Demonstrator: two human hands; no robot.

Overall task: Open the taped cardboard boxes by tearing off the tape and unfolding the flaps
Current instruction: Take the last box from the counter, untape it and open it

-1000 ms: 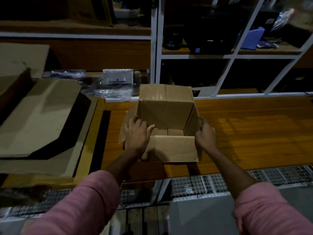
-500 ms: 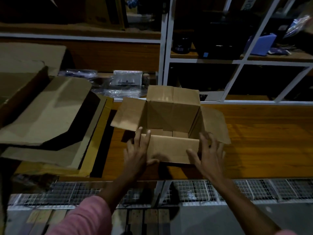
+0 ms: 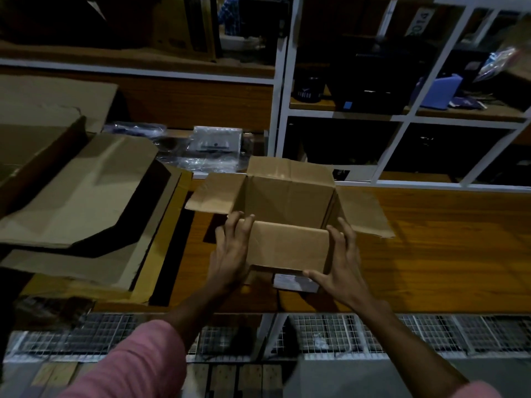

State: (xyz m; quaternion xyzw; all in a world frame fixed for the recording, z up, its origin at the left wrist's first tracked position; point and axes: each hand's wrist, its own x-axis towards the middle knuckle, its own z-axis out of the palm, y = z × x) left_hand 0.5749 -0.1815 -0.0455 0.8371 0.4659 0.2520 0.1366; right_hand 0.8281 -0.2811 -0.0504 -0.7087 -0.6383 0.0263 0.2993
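A small brown cardboard box (image 3: pixel 287 202) stands open on the wooden table (image 3: pixel 431 254). Its left and right flaps lie spread outward and its far flap stands up. The near flap (image 3: pixel 288 245) folds toward me and hangs over the box's front. My left hand (image 3: pixel 231 251) presses on that flap's left edge, fingers at the box's corner. My right hand (image 3: pixel 340 262) grips the flap's right edge, thumb under its lower rim. A white label (image 3: pixel 293 282) shows on the box front below the flap. I see no tape.
Large flattened cardboard sheets (image 3: pixel 80 196) pile up on the table's left part. Clear plastic packets (image 3: pixel 212 147) lie behind the box. White-framed shelves (image 3: pixel 402 116) with dark items stand at the back. A wire mesh rack (image 3: pixel 373 334) runs under the table's near edge.
The side flaps were held upright a second ago; they have been let go and lie spread outward. Both hands have moved to the near flap and folded it down toward me.
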